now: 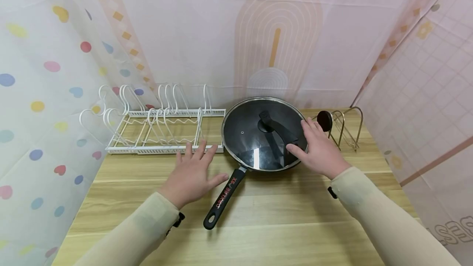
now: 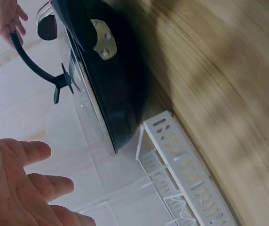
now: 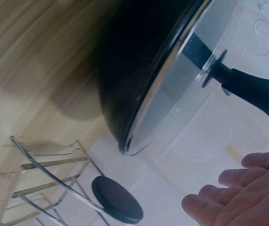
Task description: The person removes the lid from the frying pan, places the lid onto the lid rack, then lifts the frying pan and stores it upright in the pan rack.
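A black frying pan (image 2: pixel 125 89) stands on the wooden table under a glass lid (image 1: pixel 242 134). Its long black pan handle (image 1: pixel 224 199) points toward me and to the left. On the lid rises a curved black lid handle (image 1: pixel 281 128). My left hand (image 1: pixel 194 177) hovers with spread fingers left of the pan handle, its thumb close to that handle. Over the right edge of the lid is my right hand (image 1: pixel 319 149), fingers extended, near the tip of the lid handle. In the wrist views neither hand holds anything.
A white wire rack (image 1: pixel 166 150) with several upright loops stands left of the pan, close against it. To the right is a small metal rack (image 1: pixel 343 128) with a round black disc (image 1: pixel 324 121). Printed curtains (image 1: pixel 184 32) hang behind and at both sides.
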A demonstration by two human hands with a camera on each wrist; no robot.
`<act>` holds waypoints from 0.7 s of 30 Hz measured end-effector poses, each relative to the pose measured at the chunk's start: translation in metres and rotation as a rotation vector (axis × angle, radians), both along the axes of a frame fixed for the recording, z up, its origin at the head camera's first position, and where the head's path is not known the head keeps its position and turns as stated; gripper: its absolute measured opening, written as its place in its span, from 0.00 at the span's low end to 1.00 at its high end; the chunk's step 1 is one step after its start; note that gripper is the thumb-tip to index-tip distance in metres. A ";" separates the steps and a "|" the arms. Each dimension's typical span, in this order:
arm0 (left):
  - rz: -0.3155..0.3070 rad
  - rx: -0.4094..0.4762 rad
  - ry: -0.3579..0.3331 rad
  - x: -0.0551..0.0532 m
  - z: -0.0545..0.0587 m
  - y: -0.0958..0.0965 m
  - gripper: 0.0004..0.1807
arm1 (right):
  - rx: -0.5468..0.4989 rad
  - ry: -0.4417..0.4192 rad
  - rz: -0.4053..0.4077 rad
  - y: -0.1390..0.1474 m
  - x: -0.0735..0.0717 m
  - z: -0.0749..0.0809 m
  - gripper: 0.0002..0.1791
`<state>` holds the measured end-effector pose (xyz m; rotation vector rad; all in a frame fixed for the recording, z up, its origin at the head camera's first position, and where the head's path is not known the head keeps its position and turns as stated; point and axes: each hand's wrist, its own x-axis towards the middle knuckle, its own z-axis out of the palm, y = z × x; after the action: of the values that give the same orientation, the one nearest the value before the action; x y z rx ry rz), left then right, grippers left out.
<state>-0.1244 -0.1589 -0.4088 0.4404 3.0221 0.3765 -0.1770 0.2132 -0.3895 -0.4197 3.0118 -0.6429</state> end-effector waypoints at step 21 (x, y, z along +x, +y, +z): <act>-0.124 -0.005 -0.039 0.011 -0.003 0.027 0.53 | -0.043 -0.030 0.026 -0.025 -0.014 0.013 0.54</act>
<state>-0.1132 -0.1323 -0.4119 0.6094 2.9390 0.3652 -0.1912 0.1881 -0.3767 -0.4468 2.9637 -0.7067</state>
